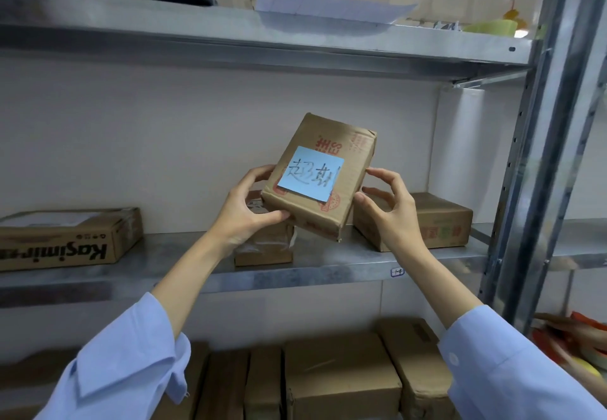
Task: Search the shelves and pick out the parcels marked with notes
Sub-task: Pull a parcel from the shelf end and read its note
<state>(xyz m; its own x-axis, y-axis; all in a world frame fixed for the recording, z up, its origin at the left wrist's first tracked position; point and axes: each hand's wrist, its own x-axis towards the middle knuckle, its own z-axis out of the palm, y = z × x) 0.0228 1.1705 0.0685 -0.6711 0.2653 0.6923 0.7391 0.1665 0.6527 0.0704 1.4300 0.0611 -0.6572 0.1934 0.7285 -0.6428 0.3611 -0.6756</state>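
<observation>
A small brown cardboard parcel (331,143) is held tilted above the middle metal shelf (328,265). A blue sticky note (310,173) with handwriting sits on its face. My left hand (244,211) grips the parcel's lower left corner, thumb on the front. My right hand (389,209) is at the parcel's right edge with fingers spread, fingertips touching or nearly touching it. Both sleeves are light blue.
On the middle shelf lie a "Kasimir" box (65,239) at left, a small taped box (266,249) behind my left hand and a brown box (437,222) at right. Several cardboard boxes (341,377) fill the lower shelf. A steel upright (538,157) stands at right.
</observation>
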